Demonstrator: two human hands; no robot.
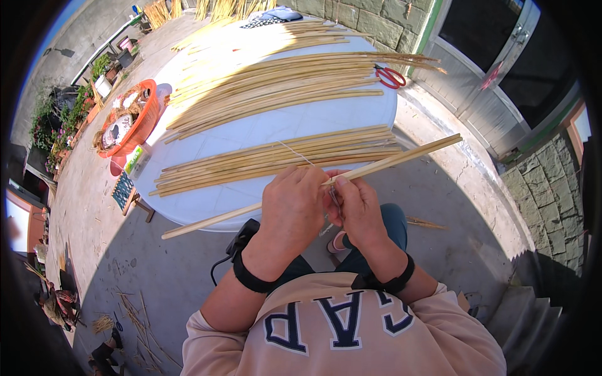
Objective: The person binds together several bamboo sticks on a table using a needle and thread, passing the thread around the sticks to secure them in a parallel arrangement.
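My left hand (293, 203) is closed around long pale plant stalks (411, 152), held slantwise above the near edge of the table. Close beside it, my right hand (359, 210) pinches the same stalks between thumb and fingers. A small greyish, metal-looking piece (336, 198) shows at my right fingers; its kind is unclear. From near my left knuckles a thin white thread (291, 150) trails over a row of stalks (269, 158) on the table. My fingers hide where the held stalks meet.
The round white table (313, 118) carries further rows of stalks (276, 84). Red-handled scissors (390, 78) lie at its right edge. An orange basket (147, 119) stands left, near a small folding stool (127, 193). Stalk scraps (141, 326) litter the floor; steps (527, 319) are at lower right.
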